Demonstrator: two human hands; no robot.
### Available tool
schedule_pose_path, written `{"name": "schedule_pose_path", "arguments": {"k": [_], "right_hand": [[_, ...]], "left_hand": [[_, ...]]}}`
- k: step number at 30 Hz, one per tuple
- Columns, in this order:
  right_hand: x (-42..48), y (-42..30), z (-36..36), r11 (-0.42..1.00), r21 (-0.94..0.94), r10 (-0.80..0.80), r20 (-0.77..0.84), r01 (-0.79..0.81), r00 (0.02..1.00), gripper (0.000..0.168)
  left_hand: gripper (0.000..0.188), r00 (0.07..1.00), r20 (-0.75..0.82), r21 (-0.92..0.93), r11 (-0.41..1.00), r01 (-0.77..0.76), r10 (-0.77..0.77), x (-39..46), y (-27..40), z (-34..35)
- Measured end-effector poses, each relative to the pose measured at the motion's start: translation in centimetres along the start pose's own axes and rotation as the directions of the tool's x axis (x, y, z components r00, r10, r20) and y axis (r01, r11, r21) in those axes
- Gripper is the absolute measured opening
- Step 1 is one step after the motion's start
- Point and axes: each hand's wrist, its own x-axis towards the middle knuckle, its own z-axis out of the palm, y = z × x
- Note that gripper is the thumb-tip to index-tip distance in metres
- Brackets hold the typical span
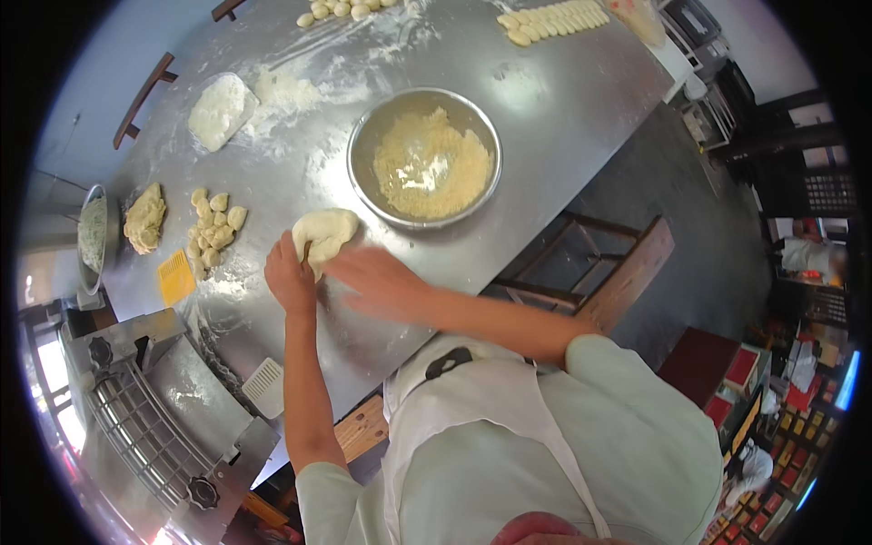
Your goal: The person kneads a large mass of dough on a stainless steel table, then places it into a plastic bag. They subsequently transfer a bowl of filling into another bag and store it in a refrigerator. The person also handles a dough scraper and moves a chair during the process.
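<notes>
A lump of pale dough lies on the stainless steel table in front of me. My left hand is closed around the dough's left edge. My right hand, blurred, is at the dough's lower right edge with its fingers extended; whether it touches the dough cannot be told. Just beyond, to the upper right, stands a steel mixing bowl holding a yellow crumbly mixture. Small dough pieces are piled to the left, beside a larger yellowish dough lump.
A yellow scraper and a white scraper lie near a roller machine at lower left. A floured flat slab and rows of shaped dough lie farther back. A wooden bench stands right of the table.
</notes>
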Motion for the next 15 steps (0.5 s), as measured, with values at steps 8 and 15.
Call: {"name": "schedule_pose_path", "arguments": {"k": [8,15], "right_hand": [[-12.3,11.4,-11.3,-0.050,0.842,0.738,0.393,-0.537,0.548,0.049],[-7.3,16.4,-13.4,-0.118,0.803,0.590,0.530,-0.584,0.609,0.054]], "left_hand": [[0.071,0.988,0.040,0.108,0.984,0.141,-0.146,-9.3,12.3,-1.3],[0.075,0.986,0.041,0.213,0.965,0.150,-0.162,-2.9,14.3,0.8]]}}
